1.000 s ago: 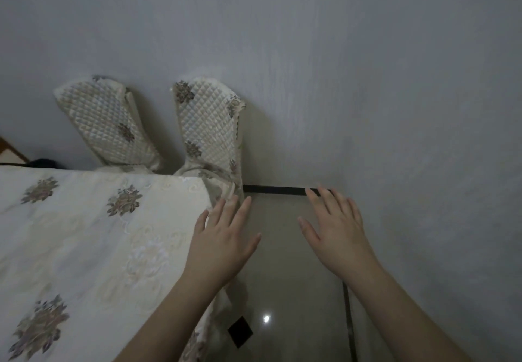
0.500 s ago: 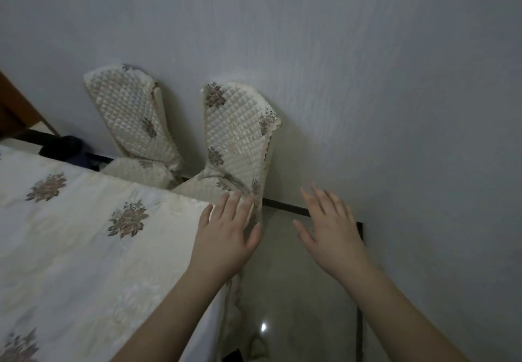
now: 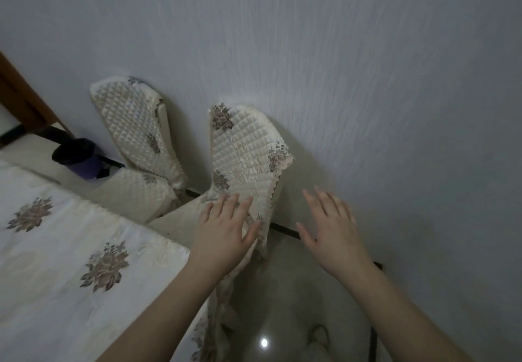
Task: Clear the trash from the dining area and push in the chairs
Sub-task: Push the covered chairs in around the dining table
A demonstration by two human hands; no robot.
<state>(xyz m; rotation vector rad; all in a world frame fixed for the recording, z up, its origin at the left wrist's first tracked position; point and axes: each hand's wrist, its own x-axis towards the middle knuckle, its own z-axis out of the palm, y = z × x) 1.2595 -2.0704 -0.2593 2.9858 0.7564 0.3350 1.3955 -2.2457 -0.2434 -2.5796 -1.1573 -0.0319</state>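
Two dining chairs in cream quilted covers with flower patches stand between the table and the wall. The nearer chair point(image 3: 243, 152) has its back close to the wall, and the farther chair point(image 3: 135, 124) stands left of it. My left hand point(image 3: 226, 231) is stretched out with straight fingers over the lower part of the nearer chair's back, at the table corner. My right hand point(image 3: 330, 229) hovers flat and spread over the floor to the right of that chair, holding nothing. No trash is in sight.
The table point(image 3: 56, 262) under a cream floral cloth fills the lower left. A grey textured wall point(image 3: 367, 79) runs close behind the chairs. A dark purple object point(image 3: 82, 161) sits beyond the table. Glossy tiled floor point(image 3: 282, 305) lies below my hands.
Both hands have moved forward toward the nearer chair, and the view has shifted so the chairs sit closer and more central. My left hand has passed the table corner onto the chair back.
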